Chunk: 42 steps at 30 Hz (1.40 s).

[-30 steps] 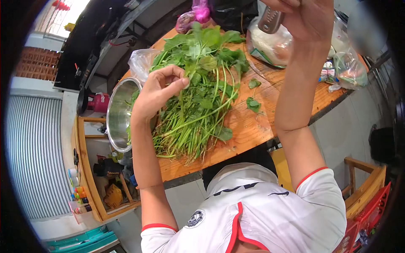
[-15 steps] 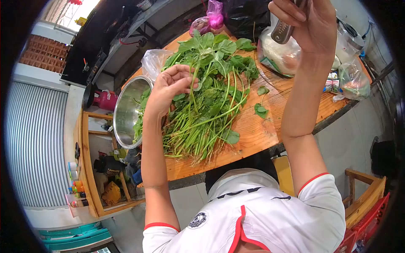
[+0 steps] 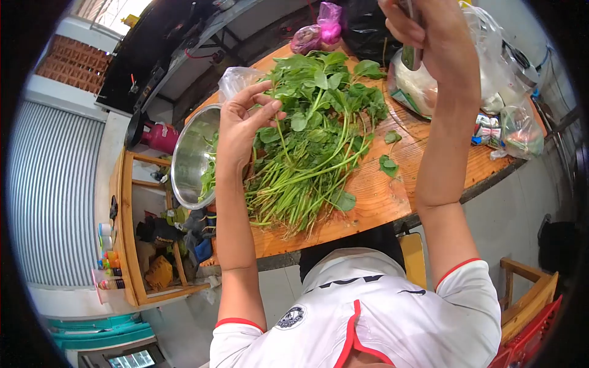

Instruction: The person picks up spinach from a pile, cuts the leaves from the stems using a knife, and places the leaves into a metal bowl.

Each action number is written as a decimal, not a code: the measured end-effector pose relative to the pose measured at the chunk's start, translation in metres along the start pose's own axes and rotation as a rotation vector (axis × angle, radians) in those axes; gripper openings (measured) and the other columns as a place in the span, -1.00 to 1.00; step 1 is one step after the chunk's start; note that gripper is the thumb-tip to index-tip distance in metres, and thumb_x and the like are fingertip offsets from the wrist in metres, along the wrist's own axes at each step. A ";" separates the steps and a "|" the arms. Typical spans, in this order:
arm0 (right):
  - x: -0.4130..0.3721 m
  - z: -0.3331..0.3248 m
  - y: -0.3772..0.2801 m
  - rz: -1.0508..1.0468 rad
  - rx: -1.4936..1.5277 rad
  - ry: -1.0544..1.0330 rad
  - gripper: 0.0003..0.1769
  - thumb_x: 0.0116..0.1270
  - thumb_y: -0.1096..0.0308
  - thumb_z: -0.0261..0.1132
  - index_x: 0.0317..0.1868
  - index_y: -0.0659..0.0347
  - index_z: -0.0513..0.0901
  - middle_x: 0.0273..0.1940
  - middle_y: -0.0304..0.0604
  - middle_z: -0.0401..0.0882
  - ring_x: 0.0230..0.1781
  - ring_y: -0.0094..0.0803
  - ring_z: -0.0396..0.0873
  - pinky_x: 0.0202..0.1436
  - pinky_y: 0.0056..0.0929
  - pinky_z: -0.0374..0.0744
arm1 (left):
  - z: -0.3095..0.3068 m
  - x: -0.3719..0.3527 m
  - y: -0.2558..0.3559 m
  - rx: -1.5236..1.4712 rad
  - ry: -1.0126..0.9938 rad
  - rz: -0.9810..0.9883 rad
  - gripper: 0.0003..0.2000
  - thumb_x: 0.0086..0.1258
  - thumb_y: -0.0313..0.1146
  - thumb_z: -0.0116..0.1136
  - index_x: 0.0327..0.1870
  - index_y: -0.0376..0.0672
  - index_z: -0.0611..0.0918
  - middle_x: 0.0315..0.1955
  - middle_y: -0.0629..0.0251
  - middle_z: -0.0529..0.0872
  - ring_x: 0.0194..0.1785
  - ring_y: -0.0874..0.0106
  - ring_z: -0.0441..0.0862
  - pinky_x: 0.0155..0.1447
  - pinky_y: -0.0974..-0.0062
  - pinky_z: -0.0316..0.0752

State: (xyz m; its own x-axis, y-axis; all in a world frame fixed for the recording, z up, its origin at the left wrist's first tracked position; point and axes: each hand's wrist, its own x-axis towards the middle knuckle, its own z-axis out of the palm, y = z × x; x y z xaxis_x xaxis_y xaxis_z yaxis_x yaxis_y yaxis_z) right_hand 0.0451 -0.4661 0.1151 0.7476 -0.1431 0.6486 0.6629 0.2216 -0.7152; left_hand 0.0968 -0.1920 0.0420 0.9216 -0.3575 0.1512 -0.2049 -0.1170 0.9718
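At the left edge of a heap of leafy greens (image 3: pixel 307 184), my left hand (image 3: pixel 239 122) is raised with its upper fingers bent. Its thumb and a fingertip come close together just over a thin green stem; whether they pinch it I cannot make out. High at the right, my right hand (image 3: pixel 451 58) is closed around a dimpled metal handle (image 3: pixel 411 56) with a rounded lower end. The rest of that tool is hidden by the hand or out of view. Greens lie partly in a steel bowl (image 3: pixel 182 162) beside my left forearm.
The wooden table (image 3: pixel 383 196) carries loose leaves (image 3: pixel 388 165), a clear plastic bag (image 3: pixel 236 81) and pink bags (image 3: pixel 329 24). Filled plastic bags (image 3: pixel 521 130) stand at its right end, a black bag (image 3: pixel 368 27) at the back. A wooden shelf (image 3: pixel 127 227) stands at left.
My left hand has drawn slightly left and up from the middle of the heap. My right hand has dipped a little, the handle still in it. The view has shifted slightly.
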 end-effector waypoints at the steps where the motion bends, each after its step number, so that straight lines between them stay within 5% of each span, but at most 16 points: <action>1: 0.003 0.002 0.003 0.038 0.038 -0.069 -0.64 0.40 0.22 0.24 0.07 0.29 0.51 -0.50 -0.38 0.48 -0.71 -0.80 0.30 -0.73 -0.79 0.25 | -0.001 -0.002 -0.001 0.002 -0.008 0.004 -0.54 0.25 -0.53 0.28 0.18 -0.39 0.48 -0.37 0.31 0.65 -0.34 0.47 0.68 -0.29 0.61 0.56; 3: 0.005 0.022 0.005 0.174 -0.111 -0.057 -0.68 0.39 0.24 0.25 0.01 0.30 0.53 -0.48 -0.37 0.51 -0.66 -0.76 0.35 -0.66 -0.75 0.32 | -0.002 -0.007 -0.002 -0.042 0.016 0.040 -0.53 0.25 -0.54 0.27 0.19 -0.40 0.47 -0.38 0.32 0.64 -0.33 0.48 0.68 -0.27 0.60 0.57; 5: 0.007 0.017 0.069 -0.145 -0.124 -0.149 -0.51 0.26 0.04 0.33 -0.02 0.31 0.61 -0.36 -0.19 0.60 -0.64 -0.55 0.45 -0.56 -0.60 0.44 | -0.001 -0.014 0.000 -0.061 0.050 0.077 -0.52 0.25 -0.58 0.26 0.22 -0.40 0.45 -0.39 0.33 0.63 -0.32 0.48 0.68 -0.24 0.59 0.58; 9: 0.001 0.028 0.075 0.053 -0.510 -0.548 -0.46 0.26 -0.01 0.31 -0.11 0.41 0.66 -0.55 -0.15 0.60 -0.58 -0.52 0.58 -0.51 -0.55 0.49 | -0.005 -0.024 0.000 -0.044 0.038 0.161 -0.51 0.23 -0.60 0.27 0.23 -0.31 0.48 -0.40 0.35 0.58 -0.35 0.50 0.64 -0.20 0.55 0.61; 10: -0.002 0.035 0.077 0.137 -0.508 -0.598 -0.59 0.33 0.18 0.29 0.05 0.29 0.61 -0.48 -0.31 0.55 -0.54 -0.69 0.46 -0.52 -0.65 0.39 | -0.006 -0.026 0.000 -0.050 0.045 0.164 -0.51 0.23 -0.60 0.27 0.23 -0.31 0.48 -0.40 0.35 0.58 -0.35 0.50 0.63 -0.20 0.55 0.61; 12: -0.002 0.043 0.080 0.259 -0.535 -0.700 -0.64 0.33 0.19 0.30 -0.01 0.30 0.61 -0.51 -0.33 0.54 -0.57 -0.69 0.45 -0.52 -0.65 0.38 | -0.008 -0.029 0.001 -0.063 0.062 0.170 -0.50 0.22 -0.61 0.27 0.23 -0.31 0.48 -0.40 0.35 0.58 -0.36 0.51 0.63 -0.20 0.55 0.61; 18: -0.005 0.053 0.094 0.244 -0.410 -0.598 -0.74 0.33 0.22 0.31 -0.19 0.27 0.58 -0.57 -0.39 0.48 -0.60 -0.71 0.40 -0.55 -0.67 0.33 | -0.021 -0.045 0.003 -0.071 0.063 0.169 -0.55 0.26 -0.63 0.21 0.21 -0.38 0.48 -0.39 0.31 0.64 -0.33 0.48 0.68 -0.22 0.62 0.58; 23: -0.002 0.038 0.091 0.126 -0.449 -0.454 -0.71 0.34 0.17 0.29 -0.11 0.23 0.61 -0.56 -0.43 0.41 -0.62 -0.77 0.31 -0.59 -0.72 0.22 | -0.057 -0.101 0.022 0.480 0.084 0.027 -0.72 0.24 -0.64 0.21 -0.02 -0.30 0.62 -0.41 0.32 0.65 -0.34 0.57 0.65 -0.24 0.59 0.59; 24: 0.003 0.029 0.094 0.065 -0.422 -0.489 -0.72 0.33 0.21 0.29 -0.18 0.30 0.62 -0.52 -0.30 0.56 -0.56 -0.65 0.51 -0.52 -0.63 0.41 | -0.065 -0.112 0.022 0.653 0.080 0.006 -0.76 0.23 -0.64 0.21 -0.07 -0.29 0.64 -0.42 0.32 0.65 -0.34 0.59 0.63 -0.24 0.57 0.59; 26: 0.005 0.033 0.064 0.273 -0.392 -0.390 -0.72 0.39 0.24 0.26 -0.11 0.33 0.56 -0.47 -0.36 0.55 -0.58 -0.69 0.42 -0.54 -0.69 0.39 | -0.075 -0.136 0.010 0.839 0.089 -0.048 -0.78 0.19 -0.64 0.20 -0.14 -0.27 0.65 -0.41 0.27 0.66 -0.37 0.51 0.67 -0.27 0.57 0.56; 30: 0.006 0.023 0.055 0.292 -0.369 -0.227 -0.75 0.39 0.23 0.27 -0.17 0.28 0.57 -0.51 -0.39 0.52 -0.60 -0.74 0.38 -0.59 -0.72 0.30 | -0.075 -0.164 -0.021 1.205 0.108 -0.064 -0.76 0.15 -0.65 0.15 -0.15 -0.23 0.64 -0.28 0.15 0.66 -0.29 0.11 0.65 -0.25 0.31 0.54; 33: 0.006 0.022 0.048 0.279 -0.396 -0.202 -0.77 0.38 0.24 0.26 -0.17 0.26 0.58 -0.55 -0.43 0.49 -0.62 -0.78 0.34 -0.63 -0.75 0.22 | -0.069 -0.169 -0.037 1.347 0.188 0.020 -0.72 0.17 -0.65 0.12 -0.08 -0.19 0.61 -0.20 0.14 0.63 -0.26 0.03 0.62 -0.22 0.20 0.52; 42: 0.004 0.012 0.038 0.243 -0.306 -0.139 -0.86 0.38 0.43 0.15 -0.11 0.27 0.57 -0.59 -0.44 0.44 -0.70 -0.78 0.22 -0.67 -0.75 0.13 | -0.014 -0.126 0.003 1.307 0.191 -0.034 -0.69 0.13 -0.61 0.21 -0.11 -0.16 0.46 -0.29 0.16 0.63 -0.27 0.10 0.62 -0.21 0.18 0.49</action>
State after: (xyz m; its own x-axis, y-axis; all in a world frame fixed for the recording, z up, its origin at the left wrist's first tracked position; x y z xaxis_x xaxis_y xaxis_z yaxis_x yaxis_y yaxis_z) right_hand 0.0729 -0.4467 0.0936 0.8852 0.0142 0.4651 0.4649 -0.0667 -0.8828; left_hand -0.0155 -0.1338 0.0286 0.9420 -0.2140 0.2584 -0.2469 -0.9636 0.1023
